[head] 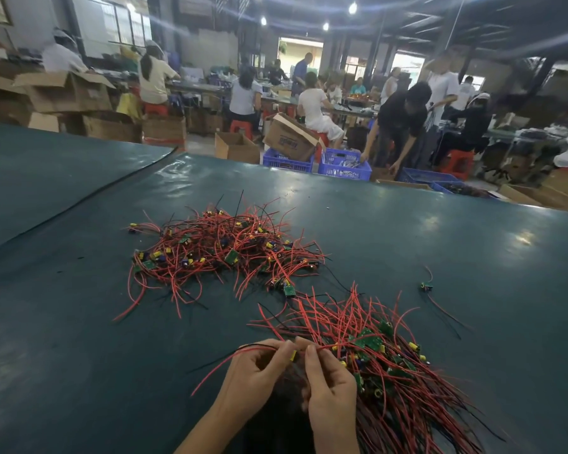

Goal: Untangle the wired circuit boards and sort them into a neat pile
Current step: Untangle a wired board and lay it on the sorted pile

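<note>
**On the green table: both hands pinching one wired board beside the sorted pile**

At the near edge of the green table (79,322), the left hand (256,371) and right hand (328,385) are meeting over one wired board (294,355). The left hand is pinching its red and black leads, which are trailing off to the left. The right hand is pinching a red wire just beside the board's yellow part. Both grips are closed on that piece.

Writing: a tilted cardboard box (292,137) behind the table is showing blue print, too blurred to read.

Containers: two blue crates (345,165) are sitting on the floor past the table's far edge, holding pale parts I cannot identify. An open brown carton (236,147) is standing just left of them, contents not visible.

Task items: the tangled heap (223,247) is lying mid-table, apart from the hands. The sorted pile (384,365) is lying right of the hands, touching the right hand, its wires fanning toward the near right corner. One stray board (426,286) is lying alone further right.

Edges: a dark mat seam (79,198) is running diagonally across the left side. Bare mat is showing left of the hands and between heap and seam.
</note>
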A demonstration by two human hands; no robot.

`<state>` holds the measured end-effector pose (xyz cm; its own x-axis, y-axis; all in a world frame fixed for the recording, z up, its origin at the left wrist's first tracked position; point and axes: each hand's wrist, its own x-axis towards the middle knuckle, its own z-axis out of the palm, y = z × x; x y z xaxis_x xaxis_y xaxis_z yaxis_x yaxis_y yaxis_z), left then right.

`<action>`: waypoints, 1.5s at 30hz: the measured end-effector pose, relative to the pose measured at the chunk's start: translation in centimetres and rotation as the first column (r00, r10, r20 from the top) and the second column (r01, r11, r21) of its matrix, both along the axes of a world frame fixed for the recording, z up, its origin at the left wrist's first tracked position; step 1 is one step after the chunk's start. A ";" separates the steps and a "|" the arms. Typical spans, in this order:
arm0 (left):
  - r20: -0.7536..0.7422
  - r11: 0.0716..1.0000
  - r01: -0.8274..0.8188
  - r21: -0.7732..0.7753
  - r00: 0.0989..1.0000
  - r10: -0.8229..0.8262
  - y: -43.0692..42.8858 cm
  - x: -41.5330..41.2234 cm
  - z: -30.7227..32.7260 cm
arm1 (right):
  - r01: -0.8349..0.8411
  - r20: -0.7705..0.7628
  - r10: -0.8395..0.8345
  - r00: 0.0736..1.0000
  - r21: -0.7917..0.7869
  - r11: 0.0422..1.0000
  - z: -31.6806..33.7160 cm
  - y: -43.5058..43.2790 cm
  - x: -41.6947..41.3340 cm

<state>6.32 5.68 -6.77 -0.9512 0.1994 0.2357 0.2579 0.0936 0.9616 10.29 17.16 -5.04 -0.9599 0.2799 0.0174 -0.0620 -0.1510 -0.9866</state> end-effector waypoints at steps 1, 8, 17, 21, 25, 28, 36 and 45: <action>0.014 1.000 0.010 -0.009 1.000 -0.010 0.0 0.1 -0.1 | -0.013 -0.001 0.013 1.000 -0.009 1.000 -0.1 0.0 -0.1; 0.070 0.979 -0.096 0.181 0.994 0.084 0.1 0.1 0.1 | 0.126 -0.039 -0.127 0.991 -0.029 0.992 -0.3 -0.4 -0.3; 0.108 0.940 -0.135 0.315 0.988 0.106 0.3 0.0 0.3 | 0.300 -0.096 -0.347 0.933 -0.326 0.897 1.0 1.4 -0.4; 0.101 0.963 -0.091 0.255 0.993 0.068 0.3 0.0 0.1 | 0.180 -0.021 -0.190 0.982 -0.228 0.957 0.6 0.2 -0.5; 0.075 0.985 -0.024 0.172 0.997 0.011 0.4 0.2 0.2 | 0.079 -0.071 -0.083 0.994 -0.058 0.995 -0.1 -1.5 -0.4; 0.076 0.988 -0.017 0.156 0.997 0.005 0.4 0.3 0.5 | 0.146 -0.067 -0.147 0.987 -0.025 0.989 -0.1 -1.6 -0.5; 0.170 0.951 -0.142 0.276 0.981 0.097 -0.1 0.1 1.3 | 0.360 -0.035 -0.388 0.921 -0.303 0.883 0.7 2.3 -0.9; 0.477 0.700 -0.315 0.641 0.878 -0.041 -1.3 -1.0 1.4 | 0.118 -0.133 -0.157 0.979 -0.260 0.958 0.3 1.0 -0.4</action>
<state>5.35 4.37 -5.33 -0.9829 0.0105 -0.1837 -0.1491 -0.6305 0.7618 9.86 18.18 -4.76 -0.9032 0.4232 0.0716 -0.2447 -0.3708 -0.8959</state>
